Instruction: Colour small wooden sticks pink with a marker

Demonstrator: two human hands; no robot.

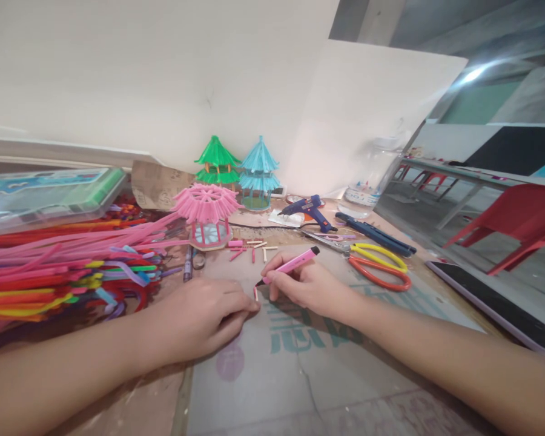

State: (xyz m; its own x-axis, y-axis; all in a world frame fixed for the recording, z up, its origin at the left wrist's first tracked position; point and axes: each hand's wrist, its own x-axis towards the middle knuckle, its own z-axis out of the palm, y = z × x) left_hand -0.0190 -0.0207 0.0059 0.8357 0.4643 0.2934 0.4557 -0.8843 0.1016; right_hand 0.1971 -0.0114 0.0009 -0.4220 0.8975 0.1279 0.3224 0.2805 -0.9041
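Note:
My right hand (300, 284) is closed around a pink marker (293, 263), whose dark tip points down to the left. Just under that tip is a short, thin stick (255, 294), partly pink and partly pale. The fingertips of my left hand (215, 315) pinch its near end against the mat (300, 375). Several more short sticks, some pink (253, 255) and some pale (264, 254), lie beyond my hands. Behind them stands a pink model pavilion (208, 206) with a layered roof.
Bundled pipe cleaners (63, 266) and a clear plastic case (49, 194) fill the left. Green (216, 154) and blue (260, 163) pavilions stand at the back. A glue gun (309, 211), scissors (376, 266), blue-handled tool (376, 235), phone (495, 303) and clear jar (367, 181) are to the right.

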